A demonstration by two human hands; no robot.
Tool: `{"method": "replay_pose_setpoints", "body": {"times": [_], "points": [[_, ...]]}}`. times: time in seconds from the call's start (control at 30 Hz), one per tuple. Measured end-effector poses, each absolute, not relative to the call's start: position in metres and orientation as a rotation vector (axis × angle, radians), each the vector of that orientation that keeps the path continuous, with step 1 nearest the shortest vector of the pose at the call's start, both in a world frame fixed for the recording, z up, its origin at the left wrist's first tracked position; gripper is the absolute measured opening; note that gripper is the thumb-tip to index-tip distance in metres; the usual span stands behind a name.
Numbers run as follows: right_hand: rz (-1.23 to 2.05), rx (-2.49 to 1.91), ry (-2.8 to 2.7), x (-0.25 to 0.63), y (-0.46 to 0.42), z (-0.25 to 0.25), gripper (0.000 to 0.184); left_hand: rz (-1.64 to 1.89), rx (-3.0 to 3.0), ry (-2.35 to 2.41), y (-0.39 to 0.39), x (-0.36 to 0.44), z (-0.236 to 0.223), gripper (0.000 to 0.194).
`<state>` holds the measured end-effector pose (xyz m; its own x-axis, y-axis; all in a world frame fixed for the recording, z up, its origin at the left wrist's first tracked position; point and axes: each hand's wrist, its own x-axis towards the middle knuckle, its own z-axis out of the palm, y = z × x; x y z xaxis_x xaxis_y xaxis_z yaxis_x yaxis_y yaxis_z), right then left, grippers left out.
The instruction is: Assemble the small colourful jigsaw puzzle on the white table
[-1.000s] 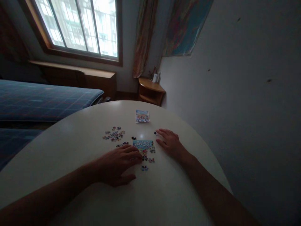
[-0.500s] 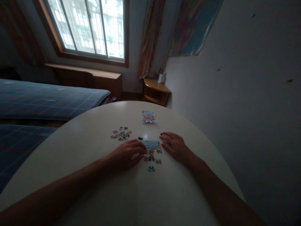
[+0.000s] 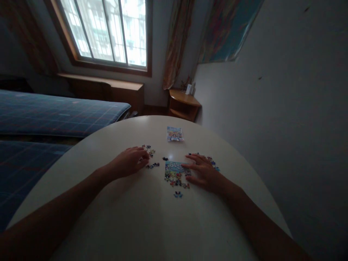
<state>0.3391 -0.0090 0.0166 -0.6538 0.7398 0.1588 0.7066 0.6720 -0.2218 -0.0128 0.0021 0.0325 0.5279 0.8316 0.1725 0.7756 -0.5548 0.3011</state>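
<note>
On the white round table, a partly joined jigsaw puzzle [image 3: 174, 167] shows a light blue top with lettering and a colourful, uneven lower edge. My right hand [image 3: 202, 171] lies flat over its right side, fingers spread, fingertips on the puzzle. Further left, my left hand [image 3: 132, 161] is over a group of loose puzzle pieces [image 3: 152, 152], its fingers bent and thumb apart; it covers some of them. A dark puzzle piece [image 3: 165, 158] lies just above the puzzle's top left corner. Below the puzzle sits a single blue-edged puzzle piece [image 3: 178, 194].
More loose pieces [image 3: 213, 163] lie beyond my right hand, partly hidden by it. A small printed packet [image 3: 174, 134] rests towards the table's far edge. Past the table [image 3: 130, 224] are a plaid mattress [image 3: 62, 114] at left, a corner shelf [image 3: 185, 98] and a wall at right.
My left hand has moved from the puzzle's left edge up and left to the loose pieces. My right hand has shifted slightly inward over the puzzle's right side, uncovering pieces beyond it.
</note>
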Motion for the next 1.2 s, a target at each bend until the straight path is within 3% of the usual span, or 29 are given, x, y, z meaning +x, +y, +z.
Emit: {"method": "replay_pose_setpoints", "body": {"times": [0.6,0.93,1.2], "points": [[0.220,-1.158,-2.673,0.336,-0.010,0.020,0.046,0.302,2.533,1.356,-0.009,-0.010,0.040,0.020],[0.216,-1.129,-2.662,0.336,-0.010,0.019,0.045,0.272,2.408,1.710,0.008,-0.039,0.041,0.023],[0.206,-1.122,-2.663,0.336,-0.010,0.019,0.045,0.271,2.393,1.677,0.008,-0.036,0.037,0.025]]}}
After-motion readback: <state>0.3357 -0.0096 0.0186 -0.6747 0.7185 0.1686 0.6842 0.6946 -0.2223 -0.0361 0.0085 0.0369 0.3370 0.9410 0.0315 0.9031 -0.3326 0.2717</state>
